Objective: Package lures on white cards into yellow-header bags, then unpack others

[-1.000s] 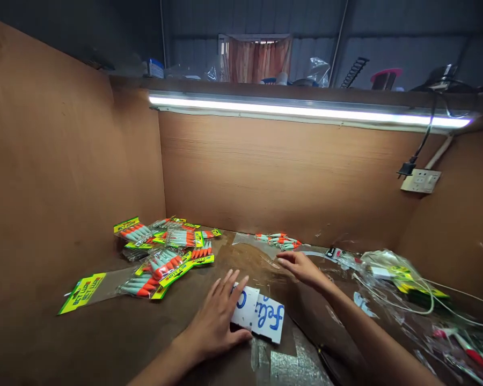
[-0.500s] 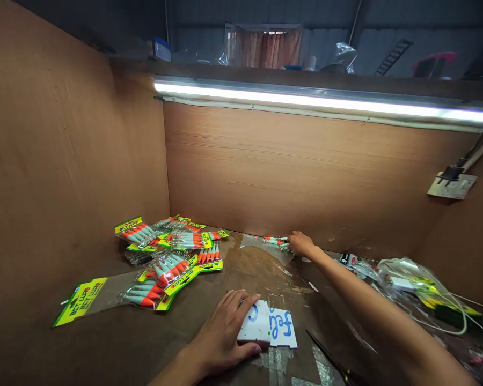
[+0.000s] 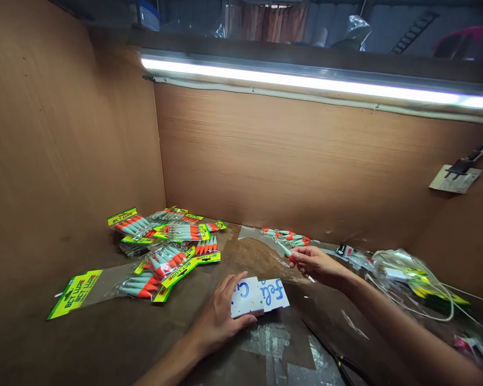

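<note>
My left hand [image 3: 224, 308] wraps round the left end of a white block [image 3: 247, 297] with blue handwriting, thumb along its near side, on the table. A white piece [image 3: 276, 294], also lettered in blue, extends from its right end. In my right hand [image 3: 312, 262], closed above the table, is a fishing lure [image 3: 285, 250], pinched by its orange end with the pale end pointing up and left. Behind that hand, several loose orange-and-pale lures [image 3: 290, 237] lie by the back wall, beside a clear plastic sheet [image 3: 249, 232].
Packed lures [image 3: 171, 260] with yellow-green header cards pile up at the left. Near the front right lie dark scissors [image 3: 338, 358]. Plastic bags and a white cable [image 3: 451, 311] occupy the right side. Clear tape [image 3: 271, 343] is stuck to the tabletop [image 3: 209, 354].
My right hand has come back from the loose lures toward me with one lure pinched in it. My left hand still grips the white block. The camera view has tilted down slightly.
</note>
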`<state>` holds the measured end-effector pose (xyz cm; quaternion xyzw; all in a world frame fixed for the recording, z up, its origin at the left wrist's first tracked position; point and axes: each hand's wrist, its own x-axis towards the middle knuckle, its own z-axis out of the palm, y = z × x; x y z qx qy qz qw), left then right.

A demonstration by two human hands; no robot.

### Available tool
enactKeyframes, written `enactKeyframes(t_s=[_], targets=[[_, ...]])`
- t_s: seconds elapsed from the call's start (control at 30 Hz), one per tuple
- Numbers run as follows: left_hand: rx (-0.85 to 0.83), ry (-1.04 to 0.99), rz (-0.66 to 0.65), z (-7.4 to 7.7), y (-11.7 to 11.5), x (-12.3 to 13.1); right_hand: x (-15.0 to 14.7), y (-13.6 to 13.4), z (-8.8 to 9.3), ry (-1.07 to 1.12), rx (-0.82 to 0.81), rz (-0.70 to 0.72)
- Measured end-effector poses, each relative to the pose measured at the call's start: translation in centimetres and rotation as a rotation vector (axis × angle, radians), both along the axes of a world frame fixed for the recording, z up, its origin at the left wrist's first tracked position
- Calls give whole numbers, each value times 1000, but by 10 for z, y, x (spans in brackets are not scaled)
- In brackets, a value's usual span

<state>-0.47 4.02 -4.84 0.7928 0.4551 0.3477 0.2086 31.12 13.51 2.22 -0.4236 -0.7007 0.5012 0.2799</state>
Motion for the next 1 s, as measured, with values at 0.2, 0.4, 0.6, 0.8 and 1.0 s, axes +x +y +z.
enactKeyframes(t_s=[0.2,0.4,0.6,0.8,1.0], targets=[[-8,4,10,6,0,1,13,-41,-4,201,-278,-25],[-5,-5,20,11,-1,3,15,-48,-17,-76,-10,-83],[43,42,-52,12,-5,5,-37,-68,-27,-508,722,25],[38,44,-19,16,-7,3,-66,-62,-31,-499,931,323],[-4,51,-10,11,-6,3,-17,33,-6,-834,819,-31]])
